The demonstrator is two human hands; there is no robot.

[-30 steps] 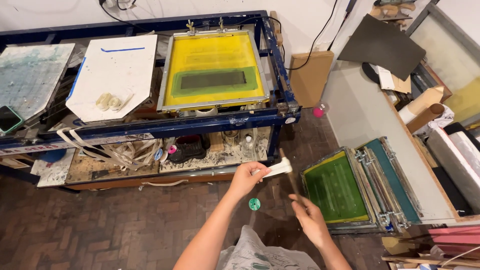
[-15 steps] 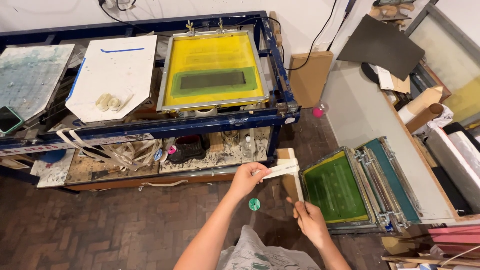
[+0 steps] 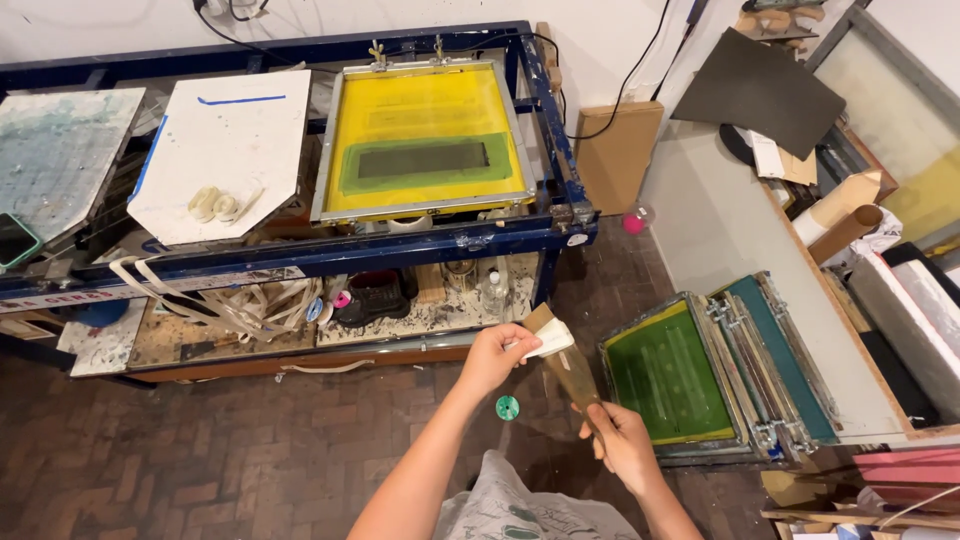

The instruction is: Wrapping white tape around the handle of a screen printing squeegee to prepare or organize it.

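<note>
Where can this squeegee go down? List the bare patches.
Bare: the grey ledge between the cardboard panel and the leaning screen frames; the brick floor left of the green lid. Crowded: the lower shelf and white platen with tape rolls.

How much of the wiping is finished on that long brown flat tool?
Done: I cannot tell any part is clean; the long brown flat tool looks stained along its whole length. In hand: the right hand grips its lower end, and the left hand presses a small white cloth against its upper end. Left: the stretch between the two hands, not yet covered by the cloth.
</note>
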